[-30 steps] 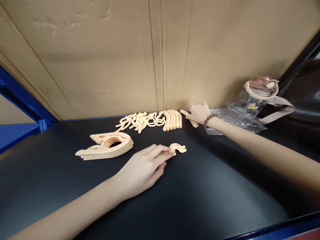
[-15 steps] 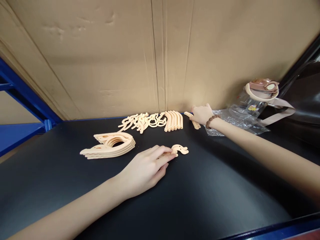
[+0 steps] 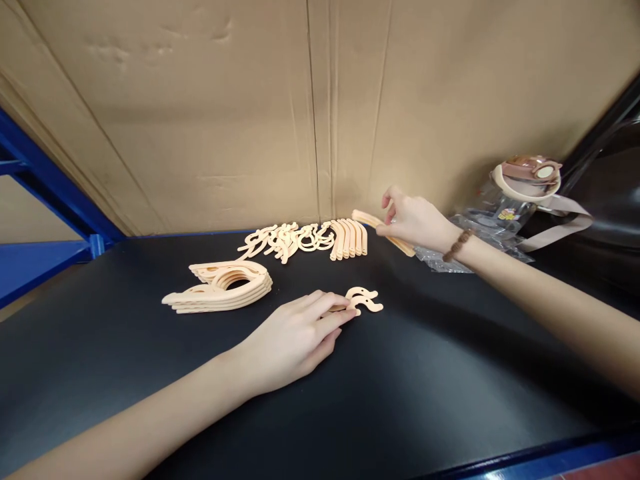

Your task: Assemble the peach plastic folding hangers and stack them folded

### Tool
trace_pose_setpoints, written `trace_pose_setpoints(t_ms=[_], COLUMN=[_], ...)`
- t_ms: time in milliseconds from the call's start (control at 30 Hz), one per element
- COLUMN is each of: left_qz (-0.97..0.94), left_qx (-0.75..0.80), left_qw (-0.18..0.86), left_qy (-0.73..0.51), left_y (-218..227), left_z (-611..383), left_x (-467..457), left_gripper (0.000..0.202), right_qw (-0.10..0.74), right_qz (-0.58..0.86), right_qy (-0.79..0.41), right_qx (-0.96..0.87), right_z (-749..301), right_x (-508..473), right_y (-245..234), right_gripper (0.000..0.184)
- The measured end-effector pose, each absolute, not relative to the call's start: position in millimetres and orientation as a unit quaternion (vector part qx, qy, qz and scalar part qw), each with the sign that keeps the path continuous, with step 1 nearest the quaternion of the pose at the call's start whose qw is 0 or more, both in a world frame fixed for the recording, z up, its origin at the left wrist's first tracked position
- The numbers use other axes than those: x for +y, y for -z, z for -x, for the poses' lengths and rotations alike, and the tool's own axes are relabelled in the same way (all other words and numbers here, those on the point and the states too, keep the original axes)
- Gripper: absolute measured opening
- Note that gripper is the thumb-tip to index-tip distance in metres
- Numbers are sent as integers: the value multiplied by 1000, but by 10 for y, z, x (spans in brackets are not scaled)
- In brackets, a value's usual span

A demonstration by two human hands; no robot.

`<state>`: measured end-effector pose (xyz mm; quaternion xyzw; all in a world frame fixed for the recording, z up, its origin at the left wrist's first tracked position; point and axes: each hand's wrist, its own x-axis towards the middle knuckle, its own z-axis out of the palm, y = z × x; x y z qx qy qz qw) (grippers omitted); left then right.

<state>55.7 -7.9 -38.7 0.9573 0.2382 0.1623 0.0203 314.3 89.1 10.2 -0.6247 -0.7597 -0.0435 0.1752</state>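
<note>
My left hand (image 3: 303,333) is low over the black tabletop, its fingers closed on small curved peach plastic pieces that look like hanger hooks (image 3: 367,303). Their rounded ends stick out past my fingertips, and the rest is covered. Above the back right of the table, my right hand (image 3: 413,220) pinches a long peach hanger arm (image 3: 369,217); whether it is one piece or two together I cannot tell. To the left of my left hand lies a stack of folded peach hangers (image 3: 235,297). Several loose arms (image 3: 349,239) stand in a row at the back.
A heap of loose hooks (image 3: 285,241) lies along the back edge, against a cardboard wall (image 3: 225,120). At the right are crumpled clear plastic (image 3: 450,260) and a bottle (image 3: 525,183) with a strap. A blue metal frame (image 3: 50,207) borders the left.
My right hand has lifted the hanger arm off the table and come slightly right and up. The left hand stays nearly still, with the hooks' ends showing more spread apart.
</note>
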Motion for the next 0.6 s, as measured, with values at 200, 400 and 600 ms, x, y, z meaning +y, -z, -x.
trace_pose_setpoints(t_ms=[200,400,600], left_qz=[-957,-961,-966], left_qx=[235,217,203], left_qw=[69,81,45], left_qy=[-157,-152,-154], left_y=[363,355,349], left_z=[-567,-555,-563], left_x=[-75,-67,-81], left_gripper=[40,39,33], right_qw=[174,195,197], right_qz=[431,403,374], right_qy=[27,-96,-100], right_qx=[-885,-889,-901], right_z=[-2897,-2854,-2873], right_x=[499,485,447], right_y=[128,255,264], right_gripper=[18,16,19])
